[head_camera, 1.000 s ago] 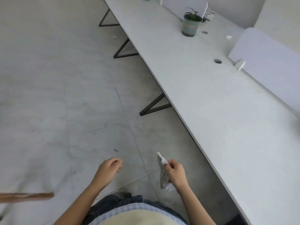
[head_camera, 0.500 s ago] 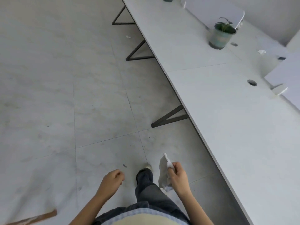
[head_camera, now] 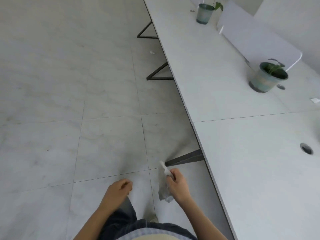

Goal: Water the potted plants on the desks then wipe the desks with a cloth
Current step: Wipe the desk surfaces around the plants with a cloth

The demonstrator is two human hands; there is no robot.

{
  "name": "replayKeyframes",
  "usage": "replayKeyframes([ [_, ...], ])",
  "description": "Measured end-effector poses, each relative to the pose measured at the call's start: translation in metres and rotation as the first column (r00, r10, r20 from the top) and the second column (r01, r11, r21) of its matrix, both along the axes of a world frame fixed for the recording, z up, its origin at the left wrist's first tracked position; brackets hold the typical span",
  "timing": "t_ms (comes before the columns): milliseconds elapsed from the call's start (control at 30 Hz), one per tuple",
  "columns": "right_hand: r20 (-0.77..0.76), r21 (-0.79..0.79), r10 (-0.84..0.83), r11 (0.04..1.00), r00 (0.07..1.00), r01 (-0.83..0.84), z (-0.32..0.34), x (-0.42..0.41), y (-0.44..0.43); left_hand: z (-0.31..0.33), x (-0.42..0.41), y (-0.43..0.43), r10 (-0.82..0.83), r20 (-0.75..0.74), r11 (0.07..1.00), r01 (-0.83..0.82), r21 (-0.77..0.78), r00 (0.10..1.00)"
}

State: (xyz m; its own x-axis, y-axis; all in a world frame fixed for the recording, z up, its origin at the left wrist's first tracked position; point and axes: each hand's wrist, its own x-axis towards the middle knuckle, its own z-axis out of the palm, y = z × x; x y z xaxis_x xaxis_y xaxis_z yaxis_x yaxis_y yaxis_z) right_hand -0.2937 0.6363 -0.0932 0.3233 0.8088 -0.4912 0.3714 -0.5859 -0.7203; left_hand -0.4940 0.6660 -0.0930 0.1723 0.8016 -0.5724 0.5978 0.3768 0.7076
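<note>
My right hand (head_camera: 178, 185) is closed around a crumpled white cloth (head_camera: 163, 189) that hangs below my fist, over the floor just left of the desk edge. My left hand (head_camera: 119, 187) is curled into a loose fist with nothing in it, over the floor tiles. A long white desk (head_camera: 242, 153) runs along the right. A green potted plant (head_camera: 267, 77) stands on it at the right, and a second potted plant (head_camera: 204, 13) stands farther along at the top.
White divider panels (head_camera: 256, 38) stand along the desk's back. A round cable hole (head_camera: 306, 148) and a small white scrap (head_camera: 314, 100) lie on the desktop. Dark metal desk legs (head_camera: 185, 159) reach onto the tiled floor (head_camera: 69, 101) at the left.
I have walked forward along the desk; the nearer plant now sits closer and a second plant has come into view. My right hand still holds the cloth, and the brown stick is out of view.
</note>
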Motion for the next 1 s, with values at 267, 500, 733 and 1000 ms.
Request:
replayKeyframes([
  [267, 0.142, 0.042, -0.081, 0.996, 0.987, 0.075, 0.002, -0.022, 0.142, 0.007, -0.03, 0.19, 0.102, 0.065, 0.986, -0.109, 0.128, 0.993],
  [500, 0.141, 0.071, -0.244, 0.969, 0.959, 0.236, 0.015, -0.044, 0.218, 0.021, -0.037, 0.309, 0.035, 0.097, 0.989, -0.048, 0.138, 0.995],
  [733, 0.2, -0.009, -0.287, 0.955, 0.937, 0.295, 0.008, -0.022, 0.252, -0.006, 0.01, 0.344, -0.174, 0.082, 0.981, 0.18, -0.069, 0.981],
  [1000, 0.179, 0.2, -0.339, 0.932, 0.924, 0.303, 0.031, 0.086, 0.351, 0.016, 0.132, 0.457, -0.28, 0.105, 0.95, 0.26, 0.172, 0.954],
])
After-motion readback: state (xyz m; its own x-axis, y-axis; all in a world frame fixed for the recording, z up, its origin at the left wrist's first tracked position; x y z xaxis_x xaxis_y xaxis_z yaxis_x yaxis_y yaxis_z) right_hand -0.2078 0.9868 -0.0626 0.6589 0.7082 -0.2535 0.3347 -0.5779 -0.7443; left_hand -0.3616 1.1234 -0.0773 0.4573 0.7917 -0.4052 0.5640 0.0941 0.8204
